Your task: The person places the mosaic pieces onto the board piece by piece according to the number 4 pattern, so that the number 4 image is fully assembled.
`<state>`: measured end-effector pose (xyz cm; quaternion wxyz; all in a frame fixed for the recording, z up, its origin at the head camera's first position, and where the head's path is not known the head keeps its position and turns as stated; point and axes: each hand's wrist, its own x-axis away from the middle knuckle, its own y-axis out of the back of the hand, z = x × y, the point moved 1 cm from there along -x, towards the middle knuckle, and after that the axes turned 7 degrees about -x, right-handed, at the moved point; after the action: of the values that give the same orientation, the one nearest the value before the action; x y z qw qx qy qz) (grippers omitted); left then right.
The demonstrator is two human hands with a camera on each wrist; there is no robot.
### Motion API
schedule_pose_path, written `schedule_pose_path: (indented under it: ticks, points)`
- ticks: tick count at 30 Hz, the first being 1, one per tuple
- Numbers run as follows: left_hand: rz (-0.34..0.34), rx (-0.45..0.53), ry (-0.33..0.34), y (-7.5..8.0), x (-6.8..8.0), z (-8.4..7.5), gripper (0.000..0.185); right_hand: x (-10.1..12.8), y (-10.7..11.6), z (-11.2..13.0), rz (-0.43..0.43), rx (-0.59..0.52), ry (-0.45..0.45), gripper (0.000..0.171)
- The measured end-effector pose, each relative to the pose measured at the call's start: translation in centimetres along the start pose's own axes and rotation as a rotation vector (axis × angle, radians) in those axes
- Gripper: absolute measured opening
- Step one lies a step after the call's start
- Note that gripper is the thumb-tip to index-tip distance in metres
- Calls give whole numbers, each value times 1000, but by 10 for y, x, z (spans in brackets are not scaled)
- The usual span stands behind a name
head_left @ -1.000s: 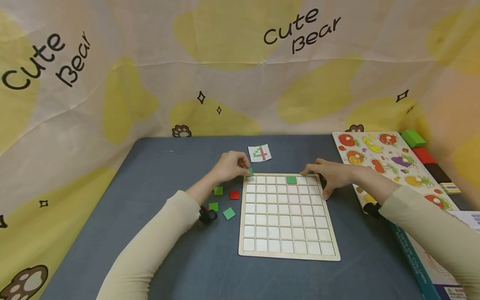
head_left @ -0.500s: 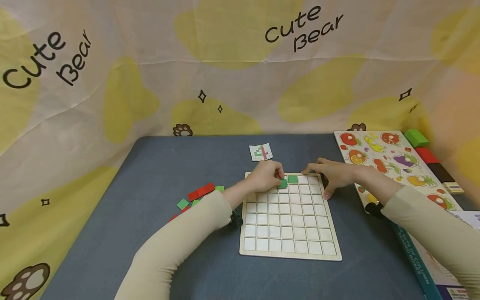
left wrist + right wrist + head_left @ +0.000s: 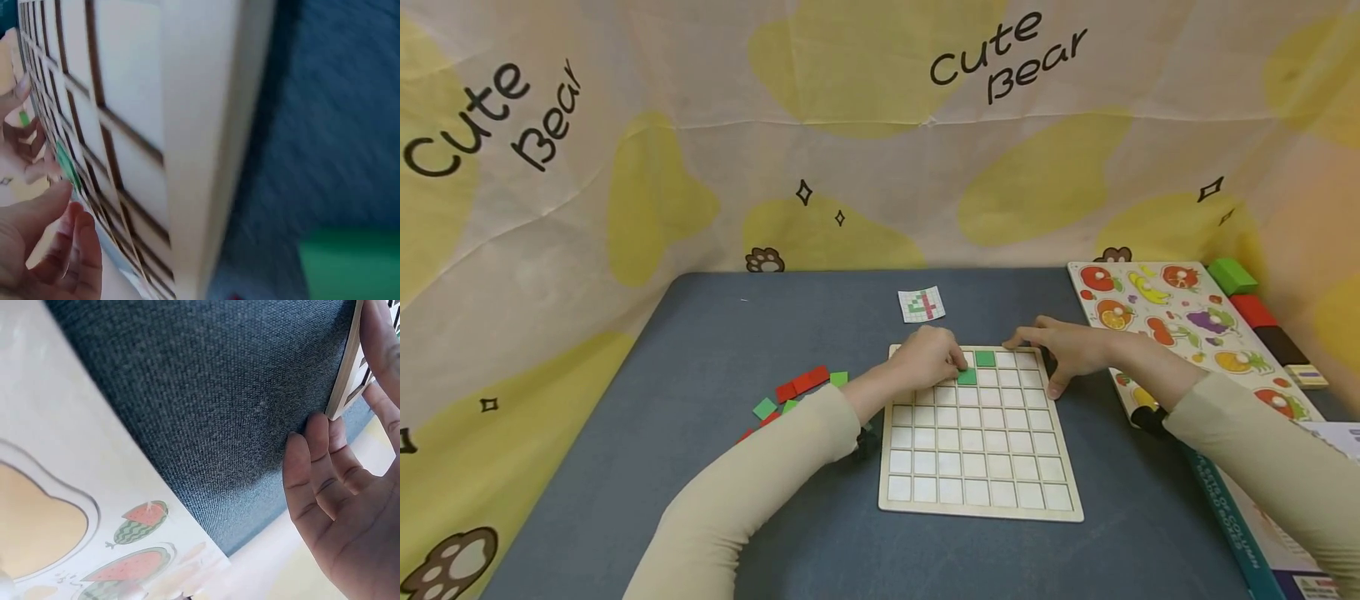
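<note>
left grip (image 3: 928, 358) pinching flat green square tile (image 3: 967, 377) | right grip (image 3: 1067, 350) relaxed, steadying wooden grid board (image 3: 979, 492)

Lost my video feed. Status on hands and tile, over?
Left hand presses green tile into grid board, second row. Right hand steadies board's far right corner. Nothing in the way.

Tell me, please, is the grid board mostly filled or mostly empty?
Mostly empty: the grid board shows two green tiles, one seated, one under the left hand.

Left hand (image 3: 928, 358) presses green tile (image 3: 967, 377) into grid board (image 3: 981, 492).
</note>
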<state>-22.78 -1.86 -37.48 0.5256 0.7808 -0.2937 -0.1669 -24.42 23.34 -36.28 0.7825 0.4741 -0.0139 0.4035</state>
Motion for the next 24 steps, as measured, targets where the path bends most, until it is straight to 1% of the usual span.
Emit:
schedule_pose_path:
  ticks: [3, 5, 7, 10, 14, 17, 19, 21, 24]
  points:
    - [12, -5, -15, 9, 4, 11, 19, 0, 0, 1, 2, -3, 1, 81]
    - [14, -14, -23, 18, 7, 21, 21, 0, 0, 1, 3, -8, 2, 82]
    - [19, -8, -16, 27, 13, 34, 22, 1, 0, 2, 3, -13, 4, 82]
    - [41, 8, -9, 41, 27, 54, 20, 1, 0, 2, 3, -14, 9, 81]
    - [115, 36, 13, 56, 49, 78, 17, 1, 0, 1, 3, -13, 9, 81]
    - [184, 42, 43, 62, 66, 93, 20, 1, -1, 1, 2, -10, 5, 81]
    - [218, 31, 56, 63, 75, 103, 25, 1, 0, 1, 3, -4, 2, 81]
    - [235, 20, 71, 64, 84, 111, 29, 1, 0, 2, 3, 3, 3, 81]
    - [243, 6, 95, 62, 92, 120, 31, 1, 0, 3, 3, 2, 5, 81]
